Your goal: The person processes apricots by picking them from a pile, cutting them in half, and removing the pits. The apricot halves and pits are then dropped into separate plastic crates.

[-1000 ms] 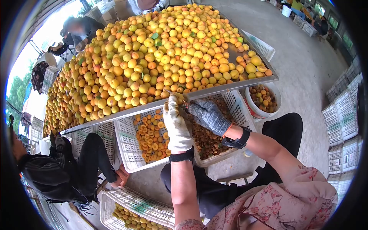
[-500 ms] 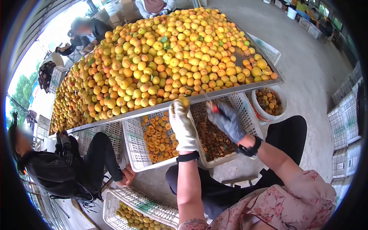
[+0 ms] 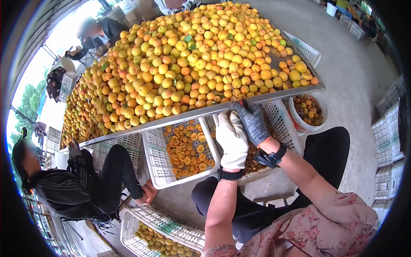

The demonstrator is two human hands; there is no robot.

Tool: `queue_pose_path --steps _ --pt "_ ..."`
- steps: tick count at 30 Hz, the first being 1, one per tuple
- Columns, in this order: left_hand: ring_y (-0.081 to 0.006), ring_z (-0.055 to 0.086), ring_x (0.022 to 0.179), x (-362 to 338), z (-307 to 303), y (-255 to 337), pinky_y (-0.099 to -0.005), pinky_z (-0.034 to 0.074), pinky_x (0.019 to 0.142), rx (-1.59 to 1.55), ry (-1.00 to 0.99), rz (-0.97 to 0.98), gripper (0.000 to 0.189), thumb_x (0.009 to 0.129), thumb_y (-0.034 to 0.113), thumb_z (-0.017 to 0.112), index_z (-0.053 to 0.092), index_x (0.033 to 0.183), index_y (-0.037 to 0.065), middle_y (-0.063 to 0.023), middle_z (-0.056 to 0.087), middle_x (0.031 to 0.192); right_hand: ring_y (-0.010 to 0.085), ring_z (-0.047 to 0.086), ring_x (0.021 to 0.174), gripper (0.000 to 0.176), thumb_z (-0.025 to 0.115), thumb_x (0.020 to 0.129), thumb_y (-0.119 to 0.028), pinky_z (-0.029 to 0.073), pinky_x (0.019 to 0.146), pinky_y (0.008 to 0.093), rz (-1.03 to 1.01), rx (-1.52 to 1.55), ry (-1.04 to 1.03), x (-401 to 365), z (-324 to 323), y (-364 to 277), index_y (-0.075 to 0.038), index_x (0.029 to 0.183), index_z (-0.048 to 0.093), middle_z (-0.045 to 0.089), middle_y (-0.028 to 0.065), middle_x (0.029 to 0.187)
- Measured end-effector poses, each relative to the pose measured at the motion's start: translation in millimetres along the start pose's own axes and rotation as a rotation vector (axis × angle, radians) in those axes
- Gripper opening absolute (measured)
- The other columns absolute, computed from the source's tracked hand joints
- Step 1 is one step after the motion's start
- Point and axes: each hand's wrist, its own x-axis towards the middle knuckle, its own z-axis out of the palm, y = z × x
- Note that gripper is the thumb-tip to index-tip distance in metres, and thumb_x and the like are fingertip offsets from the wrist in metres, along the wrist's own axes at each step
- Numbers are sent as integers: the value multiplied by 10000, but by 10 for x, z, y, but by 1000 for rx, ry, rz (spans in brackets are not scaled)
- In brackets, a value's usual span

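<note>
My left hand (image 3: 231,139), in a white glove, is closed above the gap between two crates at the table's edge. What lies in its fingers is hidden from me. Pressed close beside it is my right hand (image 3: 252,122) in a grey knitted glove, its fingers wrapped round a small red-handled tool (image 3: 245,103), whose working end I cannot make out clearly. Just beyond both hands, a great heap of apricots (image 3: 171,73) covers the metal-edged table (image 3: 295,91). Below on the left, a white crate (image 3: 154,165) holds halved apricots (image 3: 186,150). Under my hands stands another crate (image 3: 280,122) with brown pieces.
A white bucket (image 3: 323,113) of fruit stands at the right. A crate (image 3: 171,222) of whole apricots sits on the floor at lower left. Another person in black (image 3: 72,186) sits at the left; others are beyond the table. Stacked crates (image 3: 387,141) line the right side.
My two hands have come together. The apricot seen at my left fingertips is now out of sight. The whole view has shifted slightly.
</note>
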Motion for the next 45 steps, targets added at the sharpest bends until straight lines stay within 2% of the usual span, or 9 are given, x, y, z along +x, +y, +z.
queue_pose_path --steps 4,8,10,16,26,30,36,38,45 --pt "-146 521 868 -39 109 -70 -283 437 785 -554 83 -595 246 988 155 411 487 1140 -22 -93 570 1005 286 592 599 326 633 852 -357 441 558 376 -332 -496 -7 24 11 -25 -35 810 603 608 150 681" --pt "-123 540 766 -144 226 -506 -249 449 708 -512 36 -529 255 971 219 420 565 1024 16 -57 593 908 357 610 658 318 628 827 -342 459 574 428 -476 -731 -101 35 13 -157 -32 888 593 618 174 716" --pt "-157 561 735 -128 207 -400 -273 464 689 -1032 177 -881 295 968 255 396 590 949 34 -55 599 854 347 620 679 313 641 810 -319 473 594 414 -679 -821 -126 44 19 -157 -26 913 598 631 174 748" --pt "-184 456 637 13 -85 -330 -343 399 641 -1663 -190 -808 387 1001 365 275 514 976 61 -51 490 714 91 569 619 177 637 879 -232 453 480 238 182 601 -124 160 44 -426 -67 941 635 607 -1 744" --pt "-185 522 665 -39 -473 -523 -372 446 700 -1464 -13 -792 312 959 336 439 565 1016 56 -57 533 746 114 403 388 328 489 940 -375 330 364 234 353 787 -372 157 -137 -592 -63 858 547 465 32 536" --pt "-286 575 925 -38 -757 -861 -392 452 855 524 107 -389 392 932 307 503 550 1157 -10 -166 596 970 77 449 430 310 532 930 -352 317 350 204 410 722 -380 101 -168 -456 -51 978 588 561 0 679" --pt "-196 539 991 -13 -384 -250 -282 375 922 -586 -70 -614 388 957 256 434 537 1194 -34 -99 602 1084 55 528 571 207 604 905 -266 363 398 212 407 523 -293 -80 57 -213 -65 945 634 601 -24 770" --pt "-104 511 873 -137 -88 -370 -232 418 809 -343 -128 -507 295 966 169 448 555 1159 -27 -59 596 1004 66 540 712 156 619 900 -200 446 633 228 244 642 -114 -58 273 105 -60 961 646 605 -18 796" --pt "-61 511 739 -178 63 -431 -190 446 675 -513 76 -286 174 904 105 606 573 1032 -10 -23 586 873 60 516 728 159 607 908 -190 435 657 232 136 444 17 -95 243 49 -43 951 648 622 -10 815"
